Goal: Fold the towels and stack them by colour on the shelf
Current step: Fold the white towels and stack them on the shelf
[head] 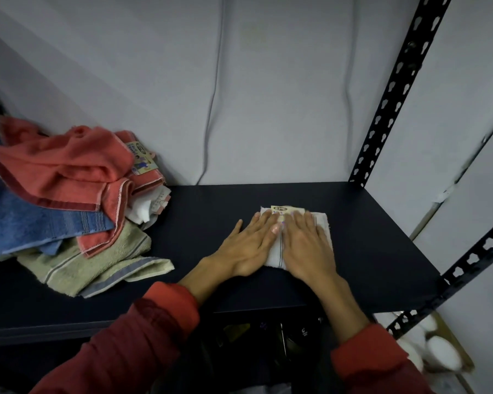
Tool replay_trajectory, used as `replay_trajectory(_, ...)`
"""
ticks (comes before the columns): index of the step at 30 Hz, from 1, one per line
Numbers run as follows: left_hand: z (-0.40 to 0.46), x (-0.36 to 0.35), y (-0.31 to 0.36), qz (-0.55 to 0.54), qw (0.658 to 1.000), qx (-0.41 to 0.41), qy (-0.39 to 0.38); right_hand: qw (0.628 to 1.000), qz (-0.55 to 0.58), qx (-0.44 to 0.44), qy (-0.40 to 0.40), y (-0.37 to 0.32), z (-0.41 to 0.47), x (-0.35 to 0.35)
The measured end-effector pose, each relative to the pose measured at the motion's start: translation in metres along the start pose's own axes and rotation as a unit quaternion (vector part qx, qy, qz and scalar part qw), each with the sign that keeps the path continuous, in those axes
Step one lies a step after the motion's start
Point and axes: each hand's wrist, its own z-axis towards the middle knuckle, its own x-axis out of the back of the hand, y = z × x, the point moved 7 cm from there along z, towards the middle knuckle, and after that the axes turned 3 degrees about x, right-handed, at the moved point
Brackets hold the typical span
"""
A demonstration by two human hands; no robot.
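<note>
On the dark shelf (353, 237), right of centre, you have a folded white towel (322, 223) lying flat, with a yellow label (279, 208) showing at its far edge. Your 2 hands lie side by side on it, palms down. Your left hand (249, 245) has its fingers straight and spread, the thumb reaching out onto the bare shelf board. Your right hand (306, 245) is flat too, fingers straight and close together, pressing the cloth; neither hand pinches anything. At the left end of the shelf, well apart from the white towel, sits a loose heap: a coral towel (63, 163) on top, a blue towel (26, 220) under it, a pale green towel (97, 265) at the bottom and a bit of white cloth (145, 209) at the heap's right side. Your sleeves (143, 336) are red.
</note>
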Motion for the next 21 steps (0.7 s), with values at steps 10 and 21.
replay_trajectory(10,0.067,0.054,-0.046,0.051,0.990,0.116,0.056,0.997,-0.046,-0.030,-0.055,0.086,0.036,0.005)
replay_trajectory(21,0.089,0.038,-0.067,0.109,0.975,0.171,0.091,0.997,-0.014,0.019,-0.075,0.195,0.126,0.024)
